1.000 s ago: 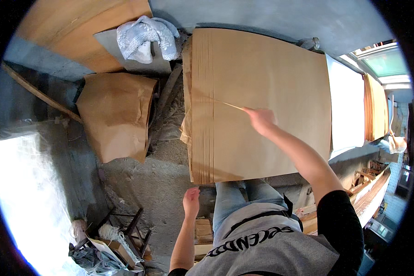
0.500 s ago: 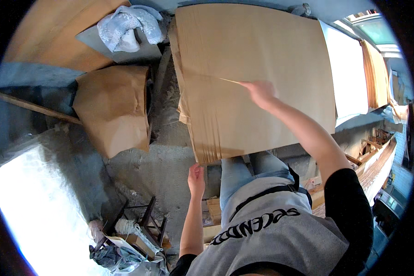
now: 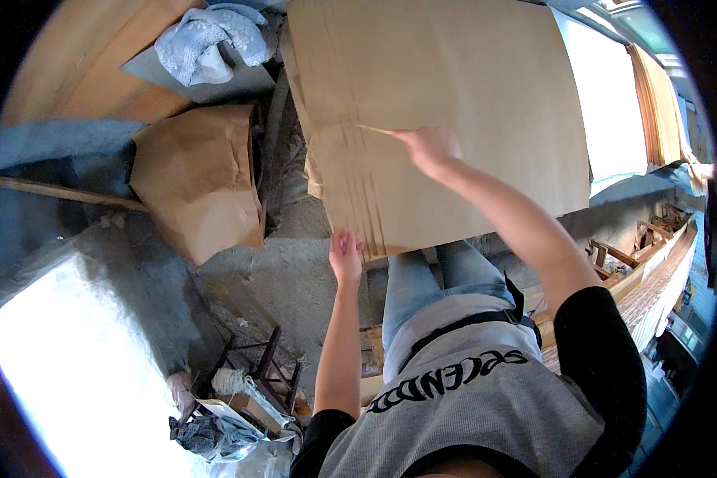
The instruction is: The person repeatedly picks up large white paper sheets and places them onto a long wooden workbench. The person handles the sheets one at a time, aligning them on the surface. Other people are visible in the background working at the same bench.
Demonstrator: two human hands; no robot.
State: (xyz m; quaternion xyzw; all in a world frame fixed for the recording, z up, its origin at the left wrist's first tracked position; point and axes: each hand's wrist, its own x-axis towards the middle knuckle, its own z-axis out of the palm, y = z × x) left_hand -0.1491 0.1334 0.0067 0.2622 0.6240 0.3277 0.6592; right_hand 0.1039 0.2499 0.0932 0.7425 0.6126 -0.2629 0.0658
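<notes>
A broad stack of brown kraft paper sheets (image 3: 470,88) lies in front of me, its left edges fanned into several thin steps. My right hand (image 3: 432,151) is closed round a thin, pale stick (image 3: 374,129), which points left over the fanned sheets. Whether the stick's tip touches the paper, I cannot tell. At the near left corner of the stack, my left hand (image 3: 345,253) has its fingers curled on the paper's edge. The exact grip of its fingertips is partly hidden.
A bent brown paper bundle (image 3: 199,175) stands on the left, with a wooden bar (image 3: 64,191) beside it. Patterned cloth (image 3: 211,44) lies at the far left. White sheets (image 3: 605,103) are on the right. Below left stand a dark stool (image 3: 267,358) and a coil of cord (image 3: 235,382).
My right hand has moved slightly left and away from me with the stick. My left hand has risen onto the paper's near left corner. The whole view has shifted a little.
</notes>
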